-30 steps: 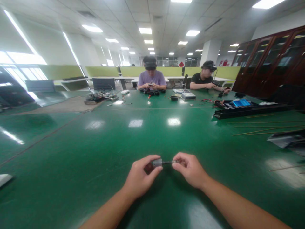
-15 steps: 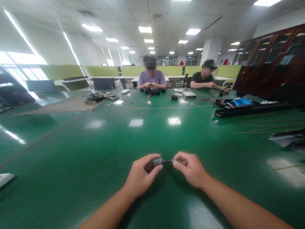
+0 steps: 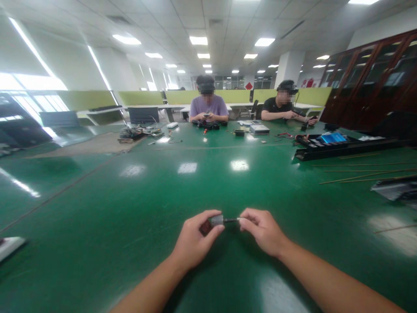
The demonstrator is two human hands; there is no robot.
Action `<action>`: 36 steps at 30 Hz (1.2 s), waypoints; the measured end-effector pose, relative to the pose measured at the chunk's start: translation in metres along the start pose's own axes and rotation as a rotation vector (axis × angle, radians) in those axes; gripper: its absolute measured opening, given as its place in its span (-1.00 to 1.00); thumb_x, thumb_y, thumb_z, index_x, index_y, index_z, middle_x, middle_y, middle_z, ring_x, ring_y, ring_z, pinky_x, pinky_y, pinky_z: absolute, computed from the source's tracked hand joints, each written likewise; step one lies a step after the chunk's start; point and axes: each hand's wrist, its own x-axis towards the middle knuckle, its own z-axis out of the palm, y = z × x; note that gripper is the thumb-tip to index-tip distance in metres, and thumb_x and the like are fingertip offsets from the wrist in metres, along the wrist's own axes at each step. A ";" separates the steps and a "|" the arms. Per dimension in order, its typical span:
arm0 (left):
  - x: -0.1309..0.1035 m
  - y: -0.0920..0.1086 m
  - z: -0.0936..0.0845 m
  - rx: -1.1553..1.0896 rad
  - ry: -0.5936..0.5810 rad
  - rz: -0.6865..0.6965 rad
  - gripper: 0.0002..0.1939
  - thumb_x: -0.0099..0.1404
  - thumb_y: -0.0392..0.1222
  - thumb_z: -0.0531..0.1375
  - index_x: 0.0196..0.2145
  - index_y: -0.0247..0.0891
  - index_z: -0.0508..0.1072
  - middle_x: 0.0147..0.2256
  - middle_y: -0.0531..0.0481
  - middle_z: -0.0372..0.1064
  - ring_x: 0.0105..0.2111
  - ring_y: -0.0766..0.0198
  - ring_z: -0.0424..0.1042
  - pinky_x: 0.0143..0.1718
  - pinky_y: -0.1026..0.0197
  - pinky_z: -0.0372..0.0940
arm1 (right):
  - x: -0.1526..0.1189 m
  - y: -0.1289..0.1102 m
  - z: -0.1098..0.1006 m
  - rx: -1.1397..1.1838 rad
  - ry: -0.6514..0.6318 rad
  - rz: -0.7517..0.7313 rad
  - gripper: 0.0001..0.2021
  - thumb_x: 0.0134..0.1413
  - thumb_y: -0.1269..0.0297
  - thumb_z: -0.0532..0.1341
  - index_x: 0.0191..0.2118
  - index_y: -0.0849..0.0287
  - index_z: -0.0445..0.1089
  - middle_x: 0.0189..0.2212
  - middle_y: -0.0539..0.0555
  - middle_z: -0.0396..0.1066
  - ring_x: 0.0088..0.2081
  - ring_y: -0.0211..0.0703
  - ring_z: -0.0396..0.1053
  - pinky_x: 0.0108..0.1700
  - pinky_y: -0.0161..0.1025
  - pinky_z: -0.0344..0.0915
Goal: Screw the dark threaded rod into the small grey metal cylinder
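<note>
Between thumb and fingers, my left hand [image 3: 194, 240] grips a grey metal cylinder that looks like a small motor [image 3: 217, 220], held sideways just above the green table [image 3: 146, 191]. A thin dark shaft [image 3: 230, 220] sticks out of its right end. My right hand [image 3: 263, 231] is closed in a pinch at the far end of that shaft. A tiny light-coloured bit shows at the right fingertips; its shape is too small to make out. The left fingers partly cover the motor's rear.
Across the table sit a person in purple [image 3: 208, 106] and a person in black [image 3: 276, 108]. A long black channel [image 3: 325, 152] and thin rods [image 3: 365, 176] lie to the right. Loose electronics [image 3: 137, 131] sit far left, a white object [image 3: 11, 247] nearer.
The view has shifted very slightly. Both hands keep their hold on the motor and shaft; the right fingertips have moved a little, covering more of the small bit at the shaft's end.
</note>
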 end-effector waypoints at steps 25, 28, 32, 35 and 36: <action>0.013 -0.005 -0.004 -0.801 0.235 -0.369 -0.73 0.08 -0.27 0.39 -0.26 -0.38 0.46 -0.48 0.02 0.44 -0.48 0.32 0.44 -0.40 0.33 0.36 | 0.017 0.015 0.001 0.410 0.169 0.204 -0.43 0.23 -0.14 0.00 -0.70 0.09 0.03 -0.84 -0.08 0.10 -0.75 -0.33 0.07 -0.59 -0.34 0.07; 0.016 -0.006 -0.015 -1.014 0.353 -0.513 -0.82 0.11 -0.41 0.33 -0.30 -0.38 0.43 -0.38 -0.04 0.47 -0.42 0.31 0.49 -0.37 0.34 0.41 | 0.018 0.014 0.000 0.408 0.152 0.224 -0.45 0.21 -0.14 0.01 -0.69 0.10 0.05 -0.83 -0.08 0.15 -0.77 -0.36 0.02 -0.64 -0.36 -0.01; 0.010 -0.005 -0.046 -1.080 0.412 -0.602 -0.89 0.25 -0.48 0.13 -0.35 -0.40 0.45 -0.30 -0.11 0.49 -0.33 0.31 0.52 -0.30 0.33 0.47 | 0.016 0.013 -0.001 0.398 0.110 0.202 -0.47 0.23 -0.11 0.00 -0.67 0.11 0.08 -0.81 -0.07 0.20 -0.77 -0.37 0.00 -0.63 -0.36 0.02; -0.012 -0.002 -0.082 -1.094 0.491 -0.709 -0.76 0.31 -0.49 0.04 -0.28 -0.37 0.49 -0.26 -0.03 0.52 -0.37 0.35 0.49 -0.41 0.37 0.46 | 0.016 0.013 -0.001 0.390 0.087 0.185 -0.47 0.25 -0.09 -0.01 -0.66 0.11 0.08 -0.80 -0.06 0.22 -0.76 -0.36 0.02 -0.61 -0.36 0.04; -0.023 -0.001 -0.095 -1.059 0.536 -0.737 -0.71 0.32 -0.52 0.01 -0.26 -0.34 0.51 -0.26 0.02 0.53 -0.40 0.38 0.48 -0.44 0.39 0.45 | 0.016 0.013 0.000 0.389 0.079 0.180 -0.47 0.25 -0.09 -0.01 -0.66 0.11 0.08 -0.80 -0.06 0.22 -0.76 -0.36 0.02 -0.60 -0.36 0.05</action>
